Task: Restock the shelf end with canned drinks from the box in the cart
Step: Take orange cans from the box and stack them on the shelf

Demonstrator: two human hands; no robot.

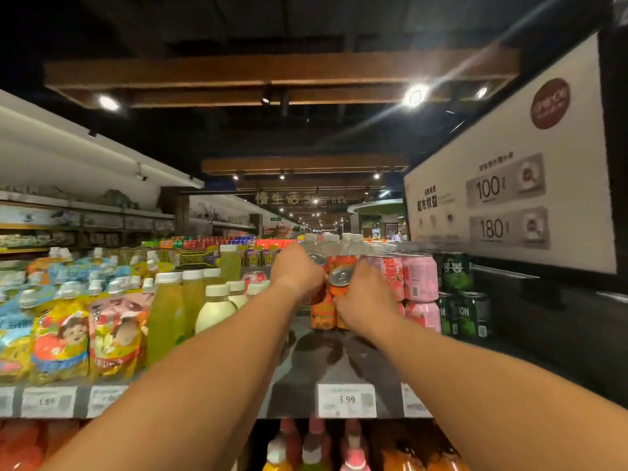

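Both my arms reach out over the top shelf (339,365). My left hand (297,273) grips an orange can whose silver top (317,259) shows above the knuckles. My right hand (365,300) grips a second orange can (341,278), tilted with its silver lid toward me. Both cans sit level with the upper layer of a stack of orange cans (323,314) at the back of the shelf. Pink cans (419,278) stand stacked just right of them, and green cans (455,271) further right. The cart and the box are out of view.
Green and pale bottles (190,300) and colourful drink pouches (61,338) fill the shelf's left side. A price tag reading 3.99 (346,400) hangs on the front rail. More bottles (316,447) stand on the shelf below. A white sign panel (509,185) rises at right.
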